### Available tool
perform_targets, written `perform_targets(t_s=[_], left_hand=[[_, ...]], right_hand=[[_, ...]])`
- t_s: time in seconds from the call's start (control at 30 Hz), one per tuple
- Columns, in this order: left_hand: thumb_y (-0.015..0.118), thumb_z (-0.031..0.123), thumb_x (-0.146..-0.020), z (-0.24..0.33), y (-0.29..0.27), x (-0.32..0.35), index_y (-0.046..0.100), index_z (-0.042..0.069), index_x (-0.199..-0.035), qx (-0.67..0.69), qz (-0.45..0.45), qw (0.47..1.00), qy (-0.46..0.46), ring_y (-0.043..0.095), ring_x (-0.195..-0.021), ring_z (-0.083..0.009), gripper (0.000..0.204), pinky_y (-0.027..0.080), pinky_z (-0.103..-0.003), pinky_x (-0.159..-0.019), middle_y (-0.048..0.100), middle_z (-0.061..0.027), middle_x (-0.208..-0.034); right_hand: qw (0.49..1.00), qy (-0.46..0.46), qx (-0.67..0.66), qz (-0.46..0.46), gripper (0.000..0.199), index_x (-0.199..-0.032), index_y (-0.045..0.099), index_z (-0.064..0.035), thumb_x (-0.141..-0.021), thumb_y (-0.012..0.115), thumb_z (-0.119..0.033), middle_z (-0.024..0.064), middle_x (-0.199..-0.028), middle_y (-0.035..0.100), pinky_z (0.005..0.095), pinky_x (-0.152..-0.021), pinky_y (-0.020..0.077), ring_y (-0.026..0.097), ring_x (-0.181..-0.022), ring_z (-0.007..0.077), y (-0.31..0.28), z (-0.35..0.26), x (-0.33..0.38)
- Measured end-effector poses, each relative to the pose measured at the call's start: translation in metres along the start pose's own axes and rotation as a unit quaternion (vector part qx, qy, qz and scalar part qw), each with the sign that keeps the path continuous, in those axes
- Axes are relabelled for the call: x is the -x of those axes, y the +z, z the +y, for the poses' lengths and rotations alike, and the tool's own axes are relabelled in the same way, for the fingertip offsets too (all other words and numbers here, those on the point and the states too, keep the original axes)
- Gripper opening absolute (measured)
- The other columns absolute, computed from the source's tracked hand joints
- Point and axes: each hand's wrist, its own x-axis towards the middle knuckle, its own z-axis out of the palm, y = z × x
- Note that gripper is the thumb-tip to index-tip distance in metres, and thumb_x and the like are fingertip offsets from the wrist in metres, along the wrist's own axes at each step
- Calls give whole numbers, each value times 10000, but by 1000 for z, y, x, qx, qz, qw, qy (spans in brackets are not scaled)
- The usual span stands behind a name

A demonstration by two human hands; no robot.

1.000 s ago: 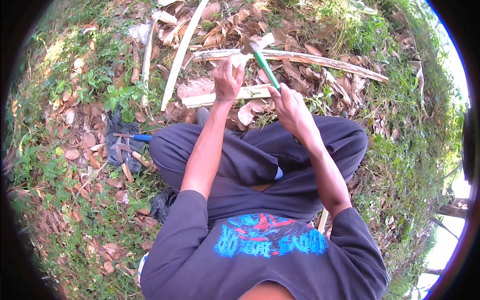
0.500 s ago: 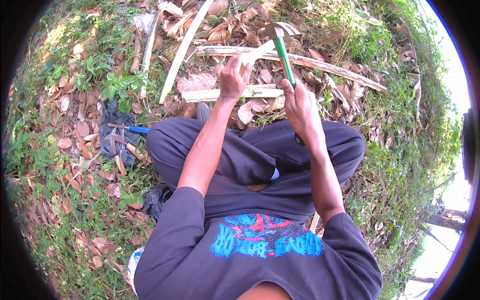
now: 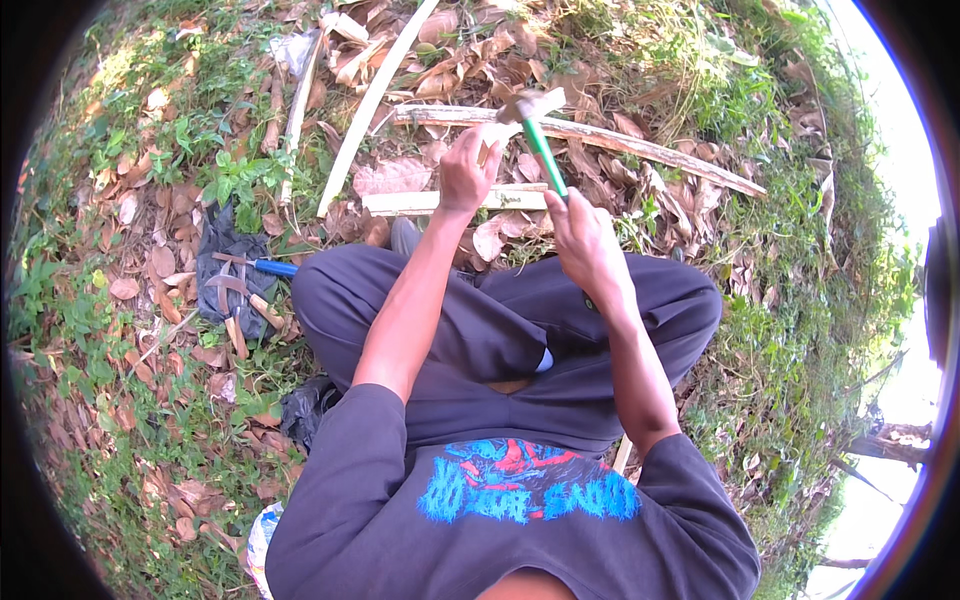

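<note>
My right hand (image 3: 588, 240) is wrapped round the green handle of a hammer (image 3: 541, 152). The metal head is tilted and slightly blurred, above and right of my left fingers. My left hand (image 3: 466, 178) is closed on a pale wooden strip (image 3: 508, 131), whose end reaches toward the hammer head. Whether the head touches the strip cannot be made out. Just below my left hand lies a short split pale board (image 3: 520, 197) on the leaves. Behind both hands stretches a long bark-edged wood strip (image 3: 640, 145).
My crossed legs (image 3: 610, 290) are below the hands. At left, a black plastic sheet (image 3: 215, 235) bears a blue-handled tool (image 3: 275, 267) and a blade with a wooden handle (image 3: 230, 284). A long pale strip (image 3: 375, 110) leans across dry leaves (image 3: 395, 175). Grass surrounds me.
The hammer has come down and to the left, its head now closer to my left hand. My right hand moved left with it. My left hand stays nearly in place.
</note>
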Motion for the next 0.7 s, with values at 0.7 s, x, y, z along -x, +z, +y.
perform_targets(t_s=[0.7], left_hand=[[688,105,-873,1,-4,-2,629,-17,-1120,-2,3,1000,23,703,-832,-343,281,583,-410,-719,695,-194,-957]], right_hand=[[998,26,-29,52,338,-1021,536,12,-1052,449,-314,274,-775,537,482,-645,443,529,-703,416,9,-8,11]])
